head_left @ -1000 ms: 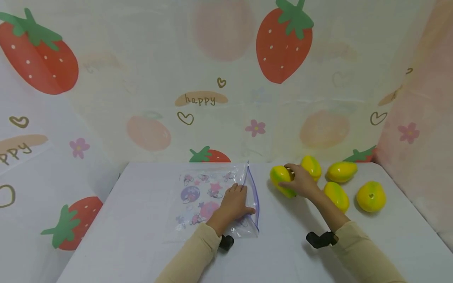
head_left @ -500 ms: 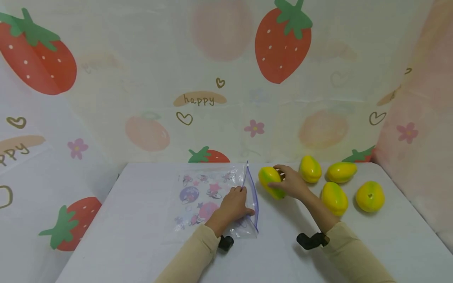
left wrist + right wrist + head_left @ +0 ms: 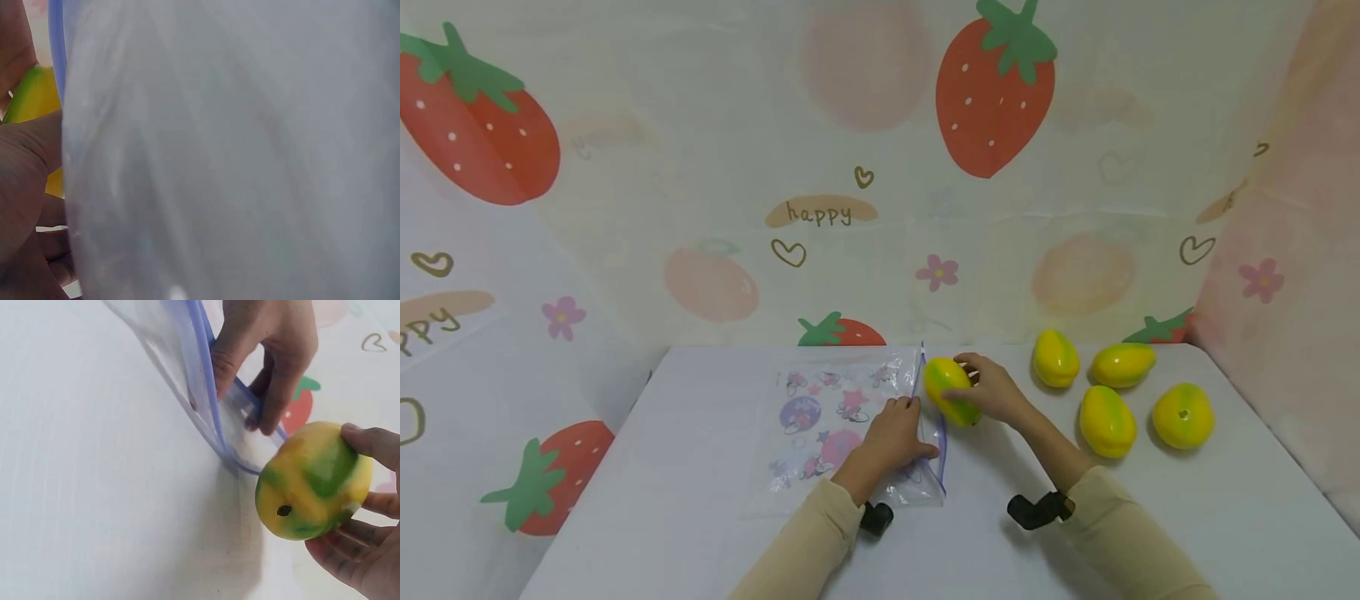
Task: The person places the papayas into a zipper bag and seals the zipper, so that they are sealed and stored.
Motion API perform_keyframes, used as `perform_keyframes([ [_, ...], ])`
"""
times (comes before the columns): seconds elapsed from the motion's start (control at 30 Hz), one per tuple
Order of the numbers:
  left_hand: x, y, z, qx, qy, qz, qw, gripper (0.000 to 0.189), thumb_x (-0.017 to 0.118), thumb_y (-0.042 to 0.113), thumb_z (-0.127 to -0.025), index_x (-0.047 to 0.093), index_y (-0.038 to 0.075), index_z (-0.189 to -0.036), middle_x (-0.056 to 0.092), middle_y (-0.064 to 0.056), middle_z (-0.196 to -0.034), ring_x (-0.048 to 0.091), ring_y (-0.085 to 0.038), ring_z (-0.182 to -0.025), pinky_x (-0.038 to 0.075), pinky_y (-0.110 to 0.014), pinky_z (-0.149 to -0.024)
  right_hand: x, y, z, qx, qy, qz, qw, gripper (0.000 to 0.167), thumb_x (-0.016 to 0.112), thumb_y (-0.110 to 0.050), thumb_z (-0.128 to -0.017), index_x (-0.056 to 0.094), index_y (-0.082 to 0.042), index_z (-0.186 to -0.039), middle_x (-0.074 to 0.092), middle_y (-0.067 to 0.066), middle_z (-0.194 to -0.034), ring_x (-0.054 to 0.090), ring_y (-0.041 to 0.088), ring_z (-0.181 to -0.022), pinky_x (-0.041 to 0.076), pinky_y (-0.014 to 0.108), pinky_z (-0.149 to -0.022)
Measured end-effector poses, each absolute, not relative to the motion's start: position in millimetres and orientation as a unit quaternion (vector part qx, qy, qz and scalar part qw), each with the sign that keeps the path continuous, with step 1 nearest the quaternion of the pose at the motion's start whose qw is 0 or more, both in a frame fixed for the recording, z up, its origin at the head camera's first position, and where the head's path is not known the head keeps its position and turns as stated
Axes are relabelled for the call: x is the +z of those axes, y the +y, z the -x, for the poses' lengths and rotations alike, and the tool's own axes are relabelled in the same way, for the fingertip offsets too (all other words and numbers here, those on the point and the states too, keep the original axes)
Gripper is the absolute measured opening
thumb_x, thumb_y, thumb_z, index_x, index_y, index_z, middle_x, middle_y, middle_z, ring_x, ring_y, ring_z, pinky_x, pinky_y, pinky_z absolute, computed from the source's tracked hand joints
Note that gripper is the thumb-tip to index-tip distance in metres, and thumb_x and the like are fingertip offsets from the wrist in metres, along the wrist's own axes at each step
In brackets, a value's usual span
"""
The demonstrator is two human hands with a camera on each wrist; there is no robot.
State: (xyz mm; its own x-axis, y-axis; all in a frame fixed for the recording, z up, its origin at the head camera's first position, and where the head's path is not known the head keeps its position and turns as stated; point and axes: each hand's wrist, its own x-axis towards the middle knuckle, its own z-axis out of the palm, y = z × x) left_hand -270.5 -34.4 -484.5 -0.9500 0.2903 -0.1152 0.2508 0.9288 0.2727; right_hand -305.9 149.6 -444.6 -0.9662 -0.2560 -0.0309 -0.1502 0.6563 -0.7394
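A clear zip bag (image 3: 801, 450) printed with purple and pink pictures lies flat, its purple zip edge (image 3: 206, 369) facing right. My left hand (image 3: 891, 437) is at its mouth; in the right wrist view the thumb and fingers spread the two edges apart. My right hand (image 3: 996, 392) grips a glossy yellow fruit (image 3: 951, 387) with green streaks, thumb on one side and fingers on the other. In the right wrist view the fruit (image 3: 315, 481) shows a dark stem spot and overlaps the bag's opening. Film fills most of the left wrist view.
Several similar yellow-green fruits (image 3: 1107, 421) stand at the right of the white table (image 3: 700, 533). A cloth backdrop (image 3: 722, 125) with strawberries rises behind the table. A black wrist mount (image 3: 1037, 510) sits under the right forearm, another (image 3: 877, 518) by the left.
My right hand has carried the fruit leftward from beside the other fruits to the bag's mouth. My left hand has stayed at the bag.
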Motion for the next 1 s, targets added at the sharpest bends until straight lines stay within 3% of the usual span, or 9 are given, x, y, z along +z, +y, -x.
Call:
perform_keyframes([
  [0.57, -484.1, -36.1, 271.6, 0.157, 0.975, -0.125, 0.091, 0.084, 0.078, 0.046, -0.079, 0.044, 0.004, -0.143, 0.052, -0.014, -0.141, 0.050, -0.028, -0.126, 0.042, -0.041, -0.109, -455.8, 135.5, 307.7, -0.345, 0.931, 0.111, 0.048, 0.064, 0.074, -0.030, -0.085, 0.049, 0.001, -0.135, 0.058, 0.023, -0.129, 0.059, 0.036, -0.114, 0.052, 0.048, -0.094],
  [0.77, -487.4, -44.8, 274.9, 0.231, 0.962, -0.129, 0.073, 0.070, 0.077, 0.035, -0.082, 0.050, 0.007, -0.140, 0.057, -0.013, -0.135, 0.053, -0.029, -0.125, 0.041, -0.043, -0.109, -452.6, 132.4, 307.8, -0.331, 0.935, 0.111, 0.056, 0.064, 0.073, -0.031, -0.086, 0.048, 0.002, -0.135, 0.058, 0.023, -0.128, 0.059, 0.034, -0.111, 0.051, 0.047, -0.095],
  [1.0, -487.1, -45.2, 274.6, 0.315, 0.943, -0.089, 0.056, 0.049, 0.078, 0.020, -0.082, 0.054, 0.008, -0.122, 0.064, -0.009, -0.118, 0.059, -0.022, -0.100, 0.049, -0.039, -0.098, -448.6, 131.3, 306.4, -0.334, 0.935, 0.099, 0.064, 0.063, 0.074, -0.029, -0.086, 0.049, 0.003, -0.134, 0.058, 0.022, -0.126, 0.059, 0.032, -0.107, 0.051, 0.046, -0.094],
])
